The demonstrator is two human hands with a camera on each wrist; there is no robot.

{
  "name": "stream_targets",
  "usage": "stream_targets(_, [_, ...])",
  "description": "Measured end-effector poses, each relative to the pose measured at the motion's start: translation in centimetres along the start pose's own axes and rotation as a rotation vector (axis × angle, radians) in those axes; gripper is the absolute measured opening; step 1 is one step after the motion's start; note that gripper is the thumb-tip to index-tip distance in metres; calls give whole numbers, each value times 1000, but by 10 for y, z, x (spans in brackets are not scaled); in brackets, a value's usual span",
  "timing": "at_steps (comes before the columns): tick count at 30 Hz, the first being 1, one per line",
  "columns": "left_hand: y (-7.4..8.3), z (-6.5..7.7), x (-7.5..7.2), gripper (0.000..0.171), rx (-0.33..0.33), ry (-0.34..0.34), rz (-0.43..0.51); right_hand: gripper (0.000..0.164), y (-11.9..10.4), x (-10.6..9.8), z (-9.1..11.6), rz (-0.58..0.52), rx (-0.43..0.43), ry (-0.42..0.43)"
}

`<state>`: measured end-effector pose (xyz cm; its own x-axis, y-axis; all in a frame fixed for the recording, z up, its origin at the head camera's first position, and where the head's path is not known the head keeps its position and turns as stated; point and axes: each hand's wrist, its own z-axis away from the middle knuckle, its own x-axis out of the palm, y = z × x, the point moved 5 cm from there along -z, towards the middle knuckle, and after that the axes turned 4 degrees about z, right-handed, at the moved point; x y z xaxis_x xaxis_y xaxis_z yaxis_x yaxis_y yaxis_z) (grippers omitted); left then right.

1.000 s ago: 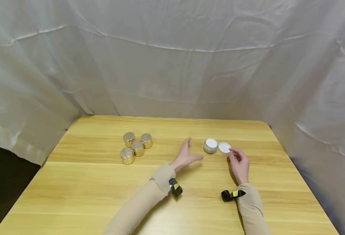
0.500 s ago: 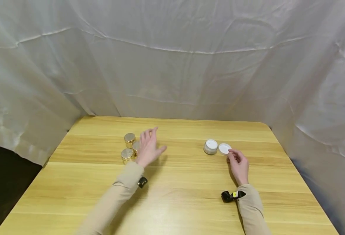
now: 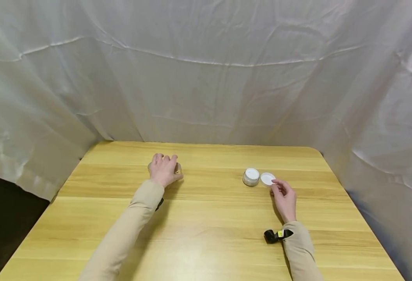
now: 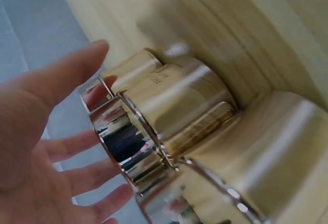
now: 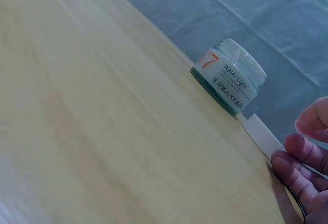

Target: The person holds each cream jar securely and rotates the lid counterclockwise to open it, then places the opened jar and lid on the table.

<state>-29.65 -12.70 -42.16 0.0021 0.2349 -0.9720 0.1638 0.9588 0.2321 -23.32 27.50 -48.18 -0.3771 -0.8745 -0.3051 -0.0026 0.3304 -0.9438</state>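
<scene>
My left hand [image 3: 162, 171] reaches over the cluster of gold-lidded jars [image 3: 178, 169] and hides most of them in the head view. In the left wrist view its thumb and fingers [image 4: 84, 179] are spread apart, right at the shiny lower part of the middle gold jar [image 4: 179, 101]; another gold jar [image 4: 279, 152] stands beside it. At the right, my right hand [image 3: 285, 199] lies on the table, loosely bent fingertips at the edge of a flat white lid [image 3: 267, 179]. Left of that lid is an uncapped glass cream jar [image 3: 251, 177] with a white top and printed label.
The wooden table [image 3: 206, 226] carries all of these things. A grey cloth curtain [image 3: 206, 78] hangs behind it and along both sides. A dark area [image 3: 9, 222] lies past the left table edge. A black wrist camera [image 3: 271, 236] sits at my right cuff.
My left hand has moved from near the cream jar leftward to the gold jars, now covering most of them. The right hand has stayed by the white lid.
</scene>
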Motion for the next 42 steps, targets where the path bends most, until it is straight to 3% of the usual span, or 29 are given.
stream_targets(4, [1,-4,2,36,-19,-69,-26,24,-13,-1,6,28,-16,4])
stream_targets(7, [0,-8,7,30,-41,-114,-26,24,-6,0,5,28,-8,5])
stream_targets(8, [-5,-12,14,29,-35,-103,-26,23,-2,1,3,23,-4,7])
stream_targets(11, [-6,-16,17,25,-47,-109,-14,23,11,2,-2,13,-8,18])
stream_targets(15, [-3,-13,12,22,-75,-113,37,21,18,3,-6,14,-46,37])
stream_targets(19, [-6,-13,15,32,-64,-36,72,21,18,3,-7,8,-67,42])
stream_targets(23, [-3,-7,12,49,-15,122,148,22,16,3,-7,8,-62,39])
stream_targets(27, [3,1,8,53,1,238,330,22,15,2,-6,6,-58,39])
stream_targets(34, [12,10,8,53,-62,292,615,22,5,1,-1,25,-34,24])
stream_targets(38, [17,19,14,57,-85,260,809,22,14,2,-4,18,-34,28])
stream_targets(42, [24,25,23,64,-68,183,1117,21,16,3,-5,17,-53,36])
